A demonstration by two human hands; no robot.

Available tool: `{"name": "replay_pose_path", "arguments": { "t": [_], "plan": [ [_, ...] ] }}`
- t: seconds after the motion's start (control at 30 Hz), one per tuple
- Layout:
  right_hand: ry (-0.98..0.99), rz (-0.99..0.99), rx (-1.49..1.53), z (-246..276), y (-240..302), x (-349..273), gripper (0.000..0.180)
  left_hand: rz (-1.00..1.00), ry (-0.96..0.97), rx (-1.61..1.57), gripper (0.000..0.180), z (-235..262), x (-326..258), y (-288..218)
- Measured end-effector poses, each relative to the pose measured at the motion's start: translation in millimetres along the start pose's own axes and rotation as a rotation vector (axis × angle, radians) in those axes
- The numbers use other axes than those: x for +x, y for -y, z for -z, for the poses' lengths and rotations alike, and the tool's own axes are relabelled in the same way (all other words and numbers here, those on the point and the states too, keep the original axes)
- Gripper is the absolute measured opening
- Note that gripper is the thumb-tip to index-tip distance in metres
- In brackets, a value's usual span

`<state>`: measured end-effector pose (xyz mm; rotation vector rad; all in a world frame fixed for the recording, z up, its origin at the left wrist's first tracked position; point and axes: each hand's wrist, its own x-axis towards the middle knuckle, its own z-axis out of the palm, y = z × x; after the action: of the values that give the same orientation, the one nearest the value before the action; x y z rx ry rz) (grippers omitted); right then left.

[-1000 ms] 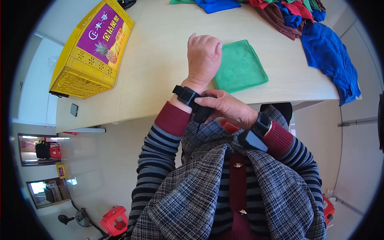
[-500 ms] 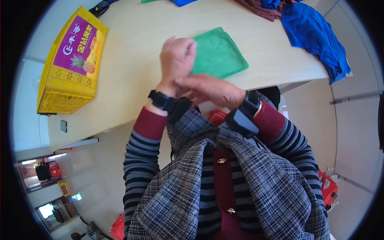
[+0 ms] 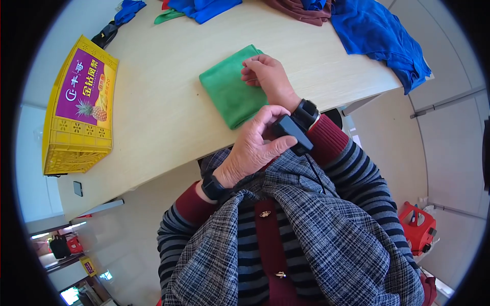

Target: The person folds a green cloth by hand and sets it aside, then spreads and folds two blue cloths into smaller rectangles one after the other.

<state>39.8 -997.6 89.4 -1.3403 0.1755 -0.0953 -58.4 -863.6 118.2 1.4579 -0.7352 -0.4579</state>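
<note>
A folded green cloth (image 3: 229, 89) lies on the pale table. Over its right edge is my right hand (image 3: 270, 79), fingers curled in loosely, with nothing visible in them. On my right wrist sits a black strap (image 3: 306, 113) with a small black box (image 3: 292, 133) beside it, a thin cord hanging below. My left hand (image 3: 252, 145) has its thumb and fingers round that box, in front of the cloth's near corner. Another black band (image 3: 213, 187) circles my left wrist.
A yellow crate (image 3: 79, 148) with a purple panel stands at the table's left, a small dark flat object (image 3: 77, 188) near it. Blue cloth (image 3: 380, 43) hangs over the right edge; brown cloth (image 3: 301, 13) is at the back. A red plastic object (image 3: 419, 229) is low at right.
My right hand has left my left wrist and moved up over the green cloth. My left hand has come down from the cloth and taken hold of the black box on my right wrist.
</note>
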Motion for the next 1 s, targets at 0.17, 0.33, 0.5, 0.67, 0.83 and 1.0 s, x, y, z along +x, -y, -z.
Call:
{"name": "replay_pose_path", "arguments": {
  "t": [0.17,0.33,0.5,0.67,0.83,1.0],
  "plan": [
    [-0.093,0.618,-0.627,3.6,5.3,-1.4,0.013,0.168,0.011,-0.276,0.058,-1.6,-0.8,10.5],
    [-0.040,0.925,-0.884,0.7,17.9,2.5,0.010,0.067,0.002,-0.212,0.053,-5.1,1.6,11.4],
    [-0.012,0.892,-0.933,-0.6,22.1,7.3,0.009,0.018,-0.013,0.022,0.048,6.4,4.2,13.2],
    [0.132,0.734,-1.194,10.5,12.0,3.1,0.022,-0.110,-0.275,0.655,0.037,59.5,5.2,22.7],
    [0.173,0.777,-1.416,16.7,-23.2,-13.1,0.054,-0.175,-0.251,1.313,0.053,105.6,18.7,48.4],
    [0.226,0.699,-1.433,29.9,-29.7,-10.0,0.064,-0.013,-0.169,1.352,0.065,100.5,15.0,68.8]
  ]
}}
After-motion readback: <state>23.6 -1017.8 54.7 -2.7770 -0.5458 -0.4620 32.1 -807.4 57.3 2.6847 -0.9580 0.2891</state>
